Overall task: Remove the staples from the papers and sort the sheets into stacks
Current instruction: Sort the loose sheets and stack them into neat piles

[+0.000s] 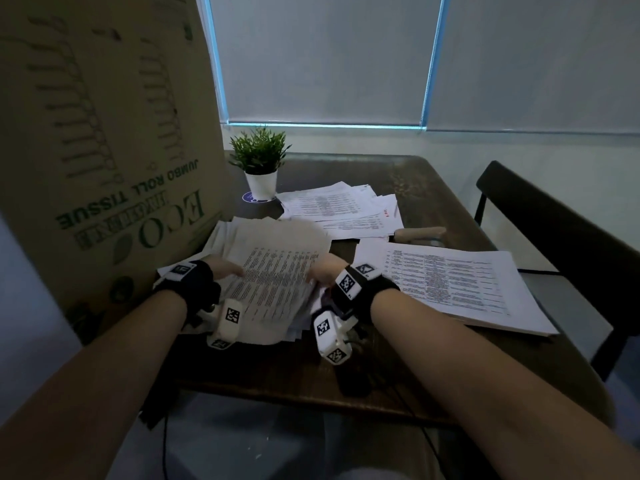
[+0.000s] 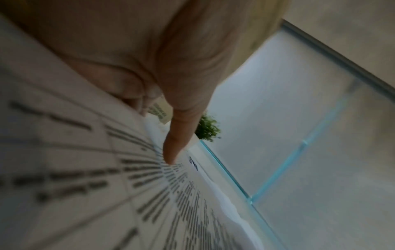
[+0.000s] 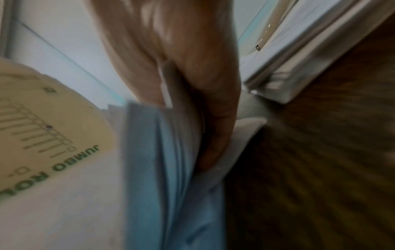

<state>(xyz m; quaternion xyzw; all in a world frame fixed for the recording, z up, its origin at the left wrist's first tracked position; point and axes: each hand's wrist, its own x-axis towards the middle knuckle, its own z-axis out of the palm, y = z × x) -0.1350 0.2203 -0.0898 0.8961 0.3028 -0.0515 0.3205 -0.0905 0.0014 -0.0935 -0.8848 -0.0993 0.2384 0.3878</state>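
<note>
A thick bundle of printed sheets (image 1: 277, 271) is lifted off the table in front of me, held at both side edges. My left hand (image 1: 227, 268) pinches its left edge; in the left wrist view the thumb (image 2: 173, 145) presses on the printed top page (image 2: 85, 169) with fingers underneath. My right hand (image 1: 323, 271) grips the right edge; in the right wrist view, which is blurred, the thumb (image 3: 215, 132) and fingers curl round the fanned paper edges (image 3: 162, 160). A neat stack of sheets (image 1: 450, 282) lies to the right. No staple is visible.
Loose sheets (image 1: 343, 206) are spread at the back of the dark wooden table (image 1: 433, 188). A beige stapler-like tool (image 1: 420, 233) lies behind the right stack. A large cardboard box (image 1: 104, 150) stands at the left, a potted plant (image 1: 259, 168) at the back, a chair (image 1: 554, 220) at the right.
</note>
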